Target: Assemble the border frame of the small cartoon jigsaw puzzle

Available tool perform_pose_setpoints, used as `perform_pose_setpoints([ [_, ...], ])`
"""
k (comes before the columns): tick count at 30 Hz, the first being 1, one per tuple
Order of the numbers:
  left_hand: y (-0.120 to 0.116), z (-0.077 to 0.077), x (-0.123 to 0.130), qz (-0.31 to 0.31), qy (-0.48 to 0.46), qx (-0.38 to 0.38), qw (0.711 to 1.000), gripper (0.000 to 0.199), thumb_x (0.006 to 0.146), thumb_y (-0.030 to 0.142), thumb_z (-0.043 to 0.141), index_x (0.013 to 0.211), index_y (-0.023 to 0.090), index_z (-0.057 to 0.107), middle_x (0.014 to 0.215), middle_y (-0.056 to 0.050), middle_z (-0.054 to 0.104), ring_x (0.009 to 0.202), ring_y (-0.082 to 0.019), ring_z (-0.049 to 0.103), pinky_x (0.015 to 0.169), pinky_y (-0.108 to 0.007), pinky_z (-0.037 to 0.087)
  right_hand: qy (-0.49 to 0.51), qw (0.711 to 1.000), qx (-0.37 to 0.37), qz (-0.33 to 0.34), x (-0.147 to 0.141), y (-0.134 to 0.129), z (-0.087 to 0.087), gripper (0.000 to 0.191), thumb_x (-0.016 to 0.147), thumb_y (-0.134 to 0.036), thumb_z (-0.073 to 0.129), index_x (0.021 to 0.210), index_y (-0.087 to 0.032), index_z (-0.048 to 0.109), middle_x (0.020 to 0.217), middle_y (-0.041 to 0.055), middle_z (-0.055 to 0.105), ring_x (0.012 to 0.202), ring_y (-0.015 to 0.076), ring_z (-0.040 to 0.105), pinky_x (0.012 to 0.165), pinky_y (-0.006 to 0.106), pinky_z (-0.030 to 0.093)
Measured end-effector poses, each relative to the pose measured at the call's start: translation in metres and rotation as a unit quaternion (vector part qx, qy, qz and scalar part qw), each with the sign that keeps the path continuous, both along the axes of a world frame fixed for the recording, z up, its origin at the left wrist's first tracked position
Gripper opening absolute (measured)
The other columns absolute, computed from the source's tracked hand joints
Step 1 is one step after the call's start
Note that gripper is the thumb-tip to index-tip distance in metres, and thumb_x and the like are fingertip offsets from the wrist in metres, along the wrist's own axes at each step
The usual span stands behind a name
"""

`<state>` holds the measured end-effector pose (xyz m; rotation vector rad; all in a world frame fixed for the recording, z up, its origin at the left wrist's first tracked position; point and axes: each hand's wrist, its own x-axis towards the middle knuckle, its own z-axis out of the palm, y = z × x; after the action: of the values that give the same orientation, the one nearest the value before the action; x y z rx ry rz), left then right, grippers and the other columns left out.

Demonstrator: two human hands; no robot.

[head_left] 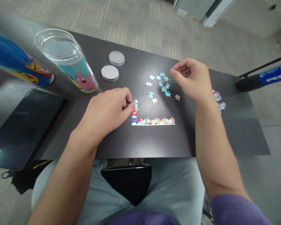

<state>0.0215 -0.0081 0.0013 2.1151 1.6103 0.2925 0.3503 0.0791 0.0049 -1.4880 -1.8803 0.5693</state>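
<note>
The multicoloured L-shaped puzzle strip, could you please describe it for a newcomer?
On the dark, flat table, find the bare left hand. Just right of it lies the multicoloured L-shaped puzzle strip. Unlike the scattered, small, colourful puzzle pieces beyond, it forms one joined corner.

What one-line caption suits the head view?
On a dark tabletop: left hand at an L-shaped strip of joined puzzle pieces, right hand near loose pieces.

1 head-worn view, forward and down

Multicoloured puzzle strip, black tabletop
</note>
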Motion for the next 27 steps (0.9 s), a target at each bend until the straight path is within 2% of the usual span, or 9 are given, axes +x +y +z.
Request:
perform_pose_setpoints([
  [3,0.0,-0.001,0.0,-0.004,-0.002,-0.011,1.0,0.013,0.115,0.042,0.074,0.111,0.031,0.076,0.108,-0.005,0.087,0.095,-0.031,0.078,0.074,-0.043,0.04,-0.012,1.0,-0.014,-0.01,0.006,0.004,-0.003,0.026,0.096,-0.052,0.1,0.091,-0.04,0.078,0.097,0.0062,0.082,0.085,0.0294,0.053,0.087,0.055,0.043],
  [6,0.001,-0.001,0.0,-0.006,0.004,-0.023,1.0,0.017,0.119,0.045,0.071,0.111,0.03,0.072,0.11,-0.006,0.084,0.096,-0.031,0.076,0.074,-0.044,0.037,-0.019,0.999,-0.046,0.013,0.011,0.006,-0.002,0.033,0.095,-0.068,0.101,0.091,-0.042,0.081,0.088,0.0039,0.08,0.088,0.0302,0.053,0.086,0.055,0.041],
  [8,0.002,-0.001,0.0,-0.006,0.007,-0.023,1.0,0.016,0.12,0.043,0.071,0.111,0.03,0.07,0.111,-0.007,0.083,0.096,-0.031,0.075,0.075,-0.045,0.036,-0.02,0.998,-0.054,0.02,0.017,0.006,0.0,0.034,0.096,-0.073,0.099,0.092,-0.044,0.083,0.085,0.0043,0.078,0.09,0.0312,0.054,0.087,0.056,0.041],
  [13,-0.001,0.004,0.001,-0.01,0.003,-0.027,1.0,0.012,0.119,0.039,0.071,0.113,0.029,0.07,0.111,-0.005,0.082,0.096,-0.032,0.074,0.077,-0.045,0.038,-0.03,0.999,-0.035,0.011,0.033,0.01,0.0,0.029,0.095,-0.066,0.098,0.088,-0.044,0.081,0.082,0.0053,0.076,0.088,0.0324,0.058,0.089,0.058,0.044],
  [17,-0.002,0.008,0.0,-0.01,0.003,-0.026,1.0,0.01,0.119,0.035,0.067,0.112,0.028,0.071,0.109,-0.004,0.081,0.097,-0.031,0.076,0.077,-0.044,0.04,-0.061,0.998,-0.02,0.007,0.021,0.009,-0.005,0.02,0.095,-0.052,0.096,0.092,-0.038,0.082,0.092,0.0046,0.08,0.084,0.0293,0.06,0.089,0.057,0.048],
  [20,0.001,0.004,-0.001,-0.004,-0.004,-0.031,0.999,0.013,0.117,0.04,0.069,0.111,0.029,0.071,0.107,-0.006,0.079,0.094,-0.033,0.075,0.076,-0.045,0.039,-0.086,0.995,-0.016,0.05,0.011,0.008,-0.009,0.013,0.097,-0.045,0.093,0.099,-0.035,0.085,0.102,0.0057,0.083,0.085,0.0285,0.063,0.091,0.056,0.052],
  [22,0.003,-0.001,-0.002,-0.006,-0.01,-0.034,0.999,0.016,0.117,0.044,0.067,0.112,0.03,0.072,0.107,-0.008,0.079,0.091,-0.034,0.073,0.077,-0.047,0.04,-0.091,0.994,-0.006,0.06,0.014,0.012,-0.013,0.011,0.102,-0.045,0.09,0.104,-0.034,0.087,0.104,0.0059,0.083,0.086,0.0283,0.065,0.093,0.055,0.055],
  [25,0.005,-0.006,-0.004,-0.004,-0.011,-0.035,0.999,0.023,0.116,0.051,0.063,0.11,0.031,0.073,0.106,-0.009,0.079,0.088,-0.033,0.07,0.076,-0.048,0.039,-0.074,0.997,0.035,-0.008,0.03,0.021,-0.023,0.008,0.109,-0.037,0.081,0.111,-0.031,0.086,0.105,0.0059,0.081,0.086,0.0276,0.067,0.096,0.053,0.058],
  [27,0.006,-0.009,-0.005,-0.002,-0.008,-0.039,0.999,0.028,0.113,0.056,0.06,0.11,0.031,0.073,0.106,-0.009,0.079,0.089,-0.032,0.071,0.077,-0.048,0.039,-0.082,0.996,0.032,-0.031,0.04,0.027,-0.032,0.01,0.111,-0.028,0.079,0.117,-0.03,0.086,0.106,0.0056,0.079,0.088,0.0272,0.069,0.099,0.051,0.06],
])
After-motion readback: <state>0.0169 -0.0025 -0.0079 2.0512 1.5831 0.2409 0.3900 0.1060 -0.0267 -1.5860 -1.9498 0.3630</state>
